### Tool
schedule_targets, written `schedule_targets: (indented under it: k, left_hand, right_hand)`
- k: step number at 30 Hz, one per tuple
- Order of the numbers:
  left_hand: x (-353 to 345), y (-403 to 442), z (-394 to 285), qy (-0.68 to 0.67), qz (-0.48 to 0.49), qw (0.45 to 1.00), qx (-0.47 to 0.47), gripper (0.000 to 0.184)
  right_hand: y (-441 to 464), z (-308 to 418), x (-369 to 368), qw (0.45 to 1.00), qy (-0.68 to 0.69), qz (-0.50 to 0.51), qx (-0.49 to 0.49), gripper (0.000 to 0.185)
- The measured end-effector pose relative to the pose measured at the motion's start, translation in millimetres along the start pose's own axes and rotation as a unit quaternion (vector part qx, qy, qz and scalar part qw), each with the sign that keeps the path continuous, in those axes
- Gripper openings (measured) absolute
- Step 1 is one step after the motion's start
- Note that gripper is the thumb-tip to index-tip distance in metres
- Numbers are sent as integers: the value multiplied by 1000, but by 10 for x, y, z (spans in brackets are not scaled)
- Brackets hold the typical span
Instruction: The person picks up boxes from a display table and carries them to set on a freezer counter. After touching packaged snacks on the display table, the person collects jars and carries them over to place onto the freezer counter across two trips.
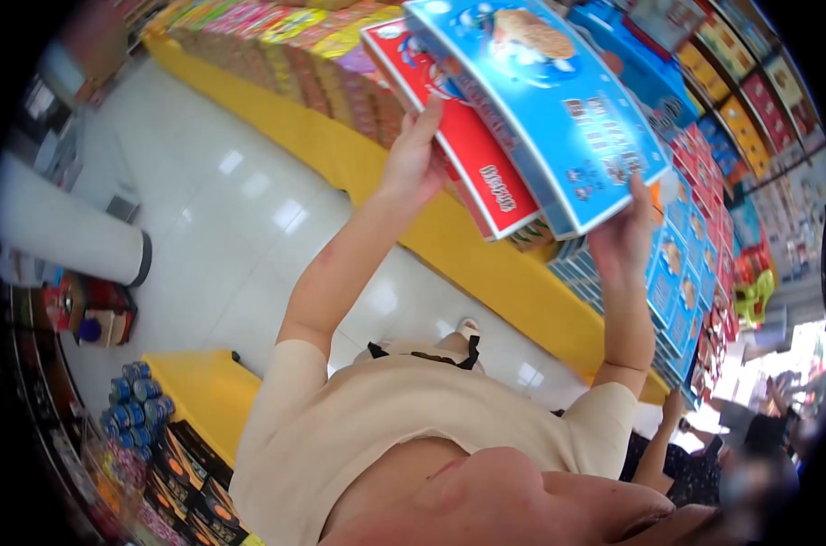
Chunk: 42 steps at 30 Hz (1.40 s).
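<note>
My left hand (418,150) is closed on the left edge of a flat red box (486,164), its thumb on top and the other fingers hidden beneath. A larger blue box (554,109) with a round biscuit pictured on it overlaps the red one. My right hand (624,238) grips the blue box at its lower right corner, thumb on the upper face. Both boxes are tilted, above the yellow-skirted display (468,259). Just right of my right hand are stacks of similar blue boxes (672,273).
Rows of colourful packets (331,41) fill the display's far part. Red boxes (700,173) are stacked to the right. A white pillar (67,218) stands on the tiled floor at left. Blue cans (138,405) and black boxes (190,482) sit lower left. Other people (668,460) are at lower right.
</note>
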<state>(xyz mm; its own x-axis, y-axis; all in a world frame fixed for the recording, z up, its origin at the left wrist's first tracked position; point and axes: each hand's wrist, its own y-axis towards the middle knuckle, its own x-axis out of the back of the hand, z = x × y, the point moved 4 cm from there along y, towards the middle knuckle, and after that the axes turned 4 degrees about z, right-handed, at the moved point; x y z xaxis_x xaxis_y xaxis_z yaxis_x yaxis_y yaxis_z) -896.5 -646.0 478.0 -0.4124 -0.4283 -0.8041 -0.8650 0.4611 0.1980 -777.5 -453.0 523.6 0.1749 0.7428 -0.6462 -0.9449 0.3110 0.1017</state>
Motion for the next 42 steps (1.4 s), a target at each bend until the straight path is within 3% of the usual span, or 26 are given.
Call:
schedule_targets:
  k: [3,6,8,11,16,19,22,24,26,32,38,42]
  left_hand:
    - [674,-305,-673,43,-71,994,-70,55]
    - [1194,-554,-1225,68,-121,987,-87,60]
    - [1588,-673,-1508,22,-135,983,-126,53]
    - [2074,-800,-1894,29,-189,970,-153,54]
    - [3053,-655,-2520,34,-224,952,-205,52]
    - [3599,-452,-3046,34,-252,939,-230,52]
    - [4088,-277,-3642,29,-267,932,-245,55]
    - [4324,-216,-4083,70,-255,924,-277,74]
    - [4649,-231,-4471,67,-277,915,-284,75]
    - [5787,-171,-5752,71,-310,896,-312,77]
    - [6916,112,-7303,77,-312,904,-281,82]
    - [7475,481,-8256,60,-312,903,-288,82]
  right_hand:
    - [184,-788,-526,989,37,67,-127,50]
    - [356,-1500,-1025,977,31,136,-163,45]
    - [524,-1874,-1269,966,29,167,-194,44]
    - [730,-2412,-1694,951,-121,208,-195,49]
    - [1299,-3500,-2233,888,-182,305,-293,54]
    - [1733,-4160,-2675,894,-209,299,-261,61]
    - [2114,-4783,-3245,913,-119,260,-290,56]
    - [2408,-5261,-3620,916,-56,272,-291,54]
    - [2550,-5675,-4069,902,25,293,-315,65]
    - [3019,-7084,-5254,874,21,320,-365,70]
    - [3553,-8389,-6569,885,15,339,-319,75]
    - [4017,-9060,-7268,905,2,292,-309,75]
